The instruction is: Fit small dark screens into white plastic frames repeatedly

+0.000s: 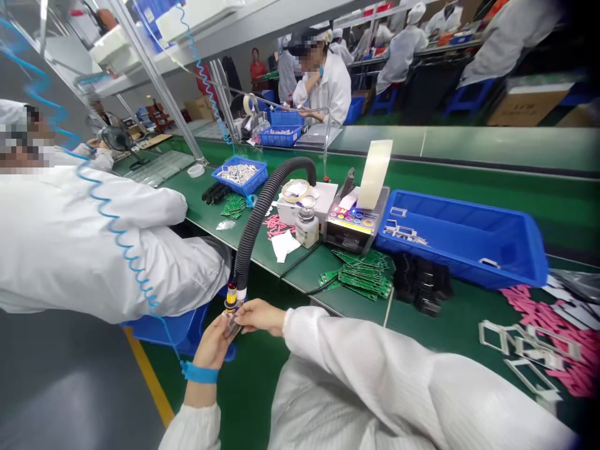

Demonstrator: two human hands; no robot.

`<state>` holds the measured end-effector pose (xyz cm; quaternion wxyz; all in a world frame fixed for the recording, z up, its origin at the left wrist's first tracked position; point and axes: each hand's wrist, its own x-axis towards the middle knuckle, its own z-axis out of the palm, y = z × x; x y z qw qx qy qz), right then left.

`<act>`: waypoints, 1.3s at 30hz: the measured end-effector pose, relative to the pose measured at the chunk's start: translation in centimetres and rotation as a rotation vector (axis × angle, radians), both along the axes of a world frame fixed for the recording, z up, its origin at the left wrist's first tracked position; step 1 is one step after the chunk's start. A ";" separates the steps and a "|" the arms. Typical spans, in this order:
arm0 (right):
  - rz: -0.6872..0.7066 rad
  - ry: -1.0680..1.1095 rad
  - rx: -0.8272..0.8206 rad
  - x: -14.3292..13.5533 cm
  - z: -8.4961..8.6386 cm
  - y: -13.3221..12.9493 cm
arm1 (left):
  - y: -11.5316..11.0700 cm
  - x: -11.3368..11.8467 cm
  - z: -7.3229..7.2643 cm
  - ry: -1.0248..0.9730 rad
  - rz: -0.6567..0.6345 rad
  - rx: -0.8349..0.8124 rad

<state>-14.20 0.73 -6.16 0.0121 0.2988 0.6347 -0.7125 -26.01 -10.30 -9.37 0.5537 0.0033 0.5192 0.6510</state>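
Below the bench's front edge, both hands meet under a yellow-and-black nozzle (pixel 231 296) by the end of a black corrugated hose (pixel 255 225). My left hand (pixel 213 342), with a blue wrist strap (pixel 201 373), is closed on a small, clear-looking piece (pixel 231 324). From the other side, my right hand (pixel 260 315) pinches the same piece. Fingers cover much of it, so its exact kind does not show. The piece is close under the nozzle; whether they touch I cannot tell.
On the bench stand a control box (pixel 355 222), a bottle (pixel 307 227), green circuit boards (pixel 363 275), black parts (pixel 422 281) and a blue bin (pixel 469 234). White frames (pixel 534 369) lie over pink strips at right. A co-worker (pixel 94 237) sits close at left, beside a coiled blue cord (pixel 110 219).
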 end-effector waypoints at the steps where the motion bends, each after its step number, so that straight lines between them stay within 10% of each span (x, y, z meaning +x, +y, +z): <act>1: -0.009 -0.017 -0.022 -0.8 0.0 -0.5 | -0.1 -0.2 0.0 0.015 0.002 0.012; 5: -0.047 -0.064 -0.048 0.2 1.9 -1.2 | 0.4 0.3 -0.5 0.024 0.014 0.045; 9: -0.052 0.016 0.008 6.9 6.6 -0.4 | 0.8 4.5 -0.2 -0.072 -0.081 0.053; 14: -0.240 0.147 0.512 17.3 11.6 0.0 | 0.8 12.3 4.4 -0.401 -0.504 0.337; 21: -0.480 0.268 0.871 24.2 11.2 -1.6 | 4.4 18.6 11.3 -0.346 -0.844 0.521; 31: -0.836 0.112 1.334 28.3 11.3 -2.7 | 6.5 23.2 12.3 -0.132 -0.961 0.498; 39: -0.813 0.064 1.364 29.5 10.8 -2.7 | 6.9 23.5 11.8 0.079 -1.047 0.645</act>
